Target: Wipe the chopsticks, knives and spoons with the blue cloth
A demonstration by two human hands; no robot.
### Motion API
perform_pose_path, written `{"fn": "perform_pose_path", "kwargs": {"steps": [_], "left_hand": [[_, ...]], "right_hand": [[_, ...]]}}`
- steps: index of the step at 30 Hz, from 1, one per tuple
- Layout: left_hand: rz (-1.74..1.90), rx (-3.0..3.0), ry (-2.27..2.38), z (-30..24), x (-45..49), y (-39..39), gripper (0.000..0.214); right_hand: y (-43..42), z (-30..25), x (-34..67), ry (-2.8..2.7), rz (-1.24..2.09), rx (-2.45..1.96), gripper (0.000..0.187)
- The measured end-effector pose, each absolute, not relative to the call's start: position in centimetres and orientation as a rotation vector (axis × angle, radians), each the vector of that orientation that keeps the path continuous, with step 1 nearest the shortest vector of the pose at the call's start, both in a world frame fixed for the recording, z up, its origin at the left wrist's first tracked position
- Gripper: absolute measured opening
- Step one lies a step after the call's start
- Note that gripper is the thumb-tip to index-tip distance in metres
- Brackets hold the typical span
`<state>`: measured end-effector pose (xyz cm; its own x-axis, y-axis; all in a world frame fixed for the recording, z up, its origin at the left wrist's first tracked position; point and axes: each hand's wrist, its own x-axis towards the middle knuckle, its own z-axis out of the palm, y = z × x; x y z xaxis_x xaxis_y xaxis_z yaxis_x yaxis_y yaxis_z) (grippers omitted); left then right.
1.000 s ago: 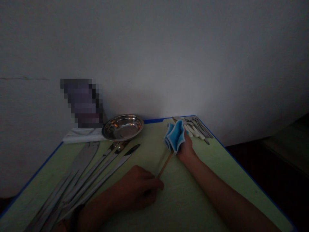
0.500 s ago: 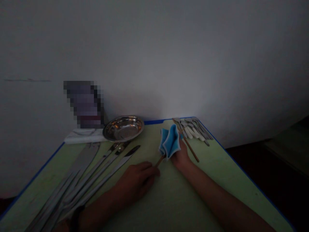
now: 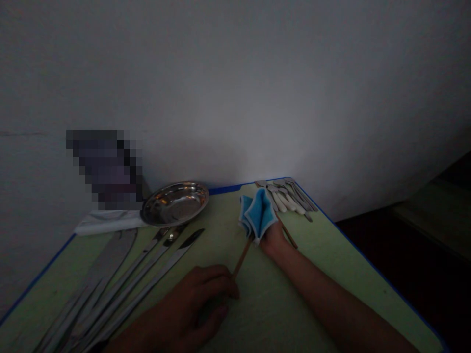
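Observation:
A folded blue cloth with pale edging stands up in my right hand, whose fingers are mostly hidden behind it. From under the cloth a brown wooden chopstick slants down toward me. Its near end meets the fingertips of my left hand; there the thumb is spread away from the fingers. Just beyond my right wrist, another chopstick lies on the table, partly covered by the hand and cloth.
On the green table with blue edges, a steel bowl stands at the back. Long knives and forks lie at left, beside a white folded cloth. Several spoons and white-handled cutlery lie back right. A wall rises behind.
My left hand has slid toward me along the chopstick, baring more of it, and its thumb has parted from the fingers. My right hand still holds the blue cloth. The view has shifted slightly.

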<state>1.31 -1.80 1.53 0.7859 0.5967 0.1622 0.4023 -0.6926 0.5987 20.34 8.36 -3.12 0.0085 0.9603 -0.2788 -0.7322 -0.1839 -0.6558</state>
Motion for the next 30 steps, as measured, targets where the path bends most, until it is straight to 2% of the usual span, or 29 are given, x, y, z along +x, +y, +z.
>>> {"fn": "perform_pose_path", "kwargs": {"steps": [5,12,17,24,30], "left_hand": [[0.518,2.312,1.052,0.4,1.8,-1.2,0.009],[0.48,2.197,1.265,0.2,2.3,0.4,0.028],[0.509,2.188,1.258,-0.1,2.2,0.3,0.03],[0.578,2.114,1.273,-0.3,2.1,0.4,0.031],[0.633,2.067,1.323,-0.5,2.0,0.5,0.031]], "right_hand": [[8.0,-3.3,20.1,-0.426,1.544,-0.823,0.033],[7.1,-1.8,19.4,-0.447,1.566,-0.832,0.026],[6.6,-1.8,19.6,-0.911,1.583,-0.79,0.048],[6.5,-1.8,20.0,-1.226,1.554,-0.84,0.055],[6.2,-1.3,20.3,-1.427,1.563,-0.915,0.083]]}}
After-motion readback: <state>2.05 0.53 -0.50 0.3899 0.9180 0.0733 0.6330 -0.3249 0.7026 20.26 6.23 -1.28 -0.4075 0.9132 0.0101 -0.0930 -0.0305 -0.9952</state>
